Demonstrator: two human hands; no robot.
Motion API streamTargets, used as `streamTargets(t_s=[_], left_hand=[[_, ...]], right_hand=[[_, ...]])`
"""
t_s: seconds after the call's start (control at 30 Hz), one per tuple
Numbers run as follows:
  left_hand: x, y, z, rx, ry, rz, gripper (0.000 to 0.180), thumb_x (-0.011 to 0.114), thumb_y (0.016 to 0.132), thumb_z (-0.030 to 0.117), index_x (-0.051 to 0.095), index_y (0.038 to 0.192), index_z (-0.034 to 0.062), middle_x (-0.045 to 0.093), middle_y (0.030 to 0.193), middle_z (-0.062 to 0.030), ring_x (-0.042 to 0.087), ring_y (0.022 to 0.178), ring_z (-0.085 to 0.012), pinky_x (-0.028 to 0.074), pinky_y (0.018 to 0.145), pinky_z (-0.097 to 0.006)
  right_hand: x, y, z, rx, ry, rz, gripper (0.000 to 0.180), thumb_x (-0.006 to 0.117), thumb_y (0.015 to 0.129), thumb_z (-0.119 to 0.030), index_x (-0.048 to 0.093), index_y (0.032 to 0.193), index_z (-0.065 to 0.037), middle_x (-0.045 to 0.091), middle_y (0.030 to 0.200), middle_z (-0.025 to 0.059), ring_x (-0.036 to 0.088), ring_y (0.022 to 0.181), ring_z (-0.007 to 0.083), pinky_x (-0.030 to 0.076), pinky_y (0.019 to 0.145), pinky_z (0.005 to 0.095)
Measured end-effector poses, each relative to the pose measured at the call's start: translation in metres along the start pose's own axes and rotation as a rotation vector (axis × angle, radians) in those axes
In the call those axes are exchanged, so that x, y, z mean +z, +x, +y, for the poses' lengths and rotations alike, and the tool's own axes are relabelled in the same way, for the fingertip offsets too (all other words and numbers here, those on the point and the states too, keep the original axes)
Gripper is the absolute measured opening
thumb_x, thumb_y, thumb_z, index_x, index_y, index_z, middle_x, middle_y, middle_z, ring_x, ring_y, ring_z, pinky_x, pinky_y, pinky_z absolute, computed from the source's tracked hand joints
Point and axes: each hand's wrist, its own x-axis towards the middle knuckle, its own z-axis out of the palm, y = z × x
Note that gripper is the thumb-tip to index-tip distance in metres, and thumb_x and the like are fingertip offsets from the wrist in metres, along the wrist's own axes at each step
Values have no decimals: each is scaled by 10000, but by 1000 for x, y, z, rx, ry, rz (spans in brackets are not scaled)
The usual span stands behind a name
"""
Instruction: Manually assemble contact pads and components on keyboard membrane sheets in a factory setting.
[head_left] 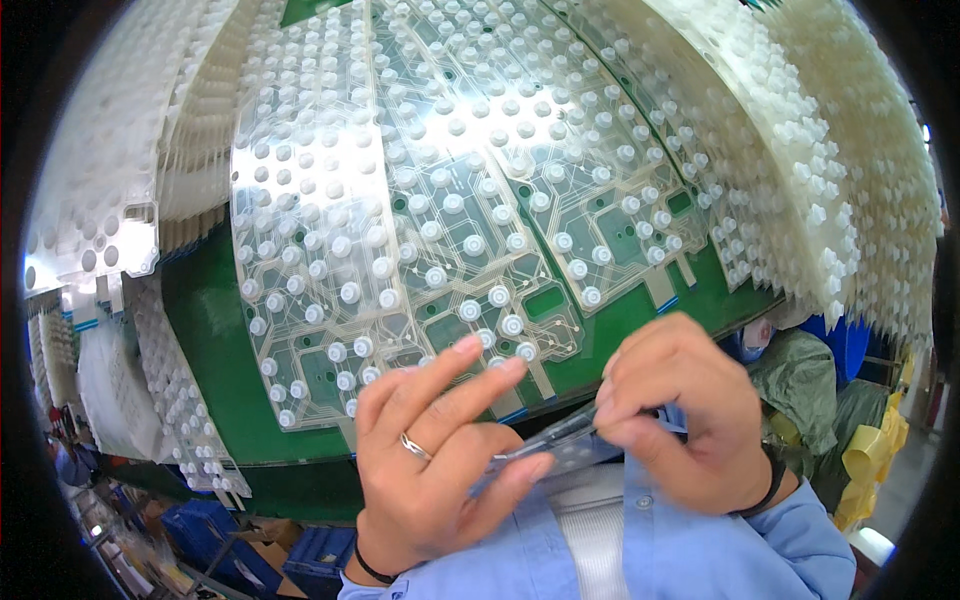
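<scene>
In front of my chest, my right hand (690,410) is closed, its thumb and fingertips pinching a dark, slim tool that looks like tweezers (560,430). The tool slants down to the left, and its pale tip lies by the thumb and forefinger of my left hand (430,450). That thumb and forefinger are drawn together around a see-through piece with faint pale dots (572,458), partly hidden. My other left fingers stretch out over the near edge of a clear circuit sheet (440,275) set with white rubber domes.
Several such sheets lie side by side on a green board (205,290). Dense stacks of domed sheets rise at the left (190,110) and right (800,170). Blue crates (320,560) stand below left. Green bags (800,385) and a yellow item (875,450) are at the lower right.
</scene>
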Motion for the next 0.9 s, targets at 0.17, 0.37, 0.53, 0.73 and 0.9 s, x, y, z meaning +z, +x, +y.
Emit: streamTargets(t_s=[0.17, 0.37, 0.53, 0.73, 0.9], left_hand=[[2, 4, -15, 17, 51, -136, 239, 764, 714, 273, 608, 671, 97, 658, 1201, -120, 547, 1214, -337, 369, 933, -435], [0, -5, -15, 44, 19, -201, 267, 763, 723, 332, 607, 681, 121, 655, 1220, -87, 528, 1234, -322, 361, 931, -422], [6, -10, -21, 71, 49, -172, 274, 754, 734, 367, 607, 678, 143, 665, 1202, -74, 547, 1206, -309, 365, 905, -413], [5, -9, -23, 87, 60, -173, 294, 740, 751, 399, 603, 668, 153, 680, 1168, -64, 568, 1179, -301, 368, 896, -404], [6, -9, -23, 83, 55, -175, 322, 728, 762, 424, 595, 652, 152, 685, 1154, -64, 573, 1174, -300, 368, 895, -403]], right_hand=[[-8, 18, 14, 212, 130, 96, 65, 595, 877, -19, 595, 939, 0, 579, 991, 94, 557, 954, 153, 434, 850, 277], [-5, 27, 27, 414, 87, 178, 73, 646, 857, -55, 631, 917, -18, 618, 844, 17, 571, 751, 82, 450, 644, 239], [3, 34, 12, 367, 10, 100, 75, 634, 852, -10, 627, 926, -3, 598, 845, 5, 530, 737, 39, 382, 605, 187], [12, 40, 23, 301, -109, 97, 65, 651, 825, 8, 644, 887, -9, 580, 781, 5, 452, 597, 37, 333, 521, 197], [16, 41, 25, 285, -167, 123, 66, 661, 809, 17, 650, 866, -14, 564, 748, 11, 423, 563, 53, 316, 505, 213]])
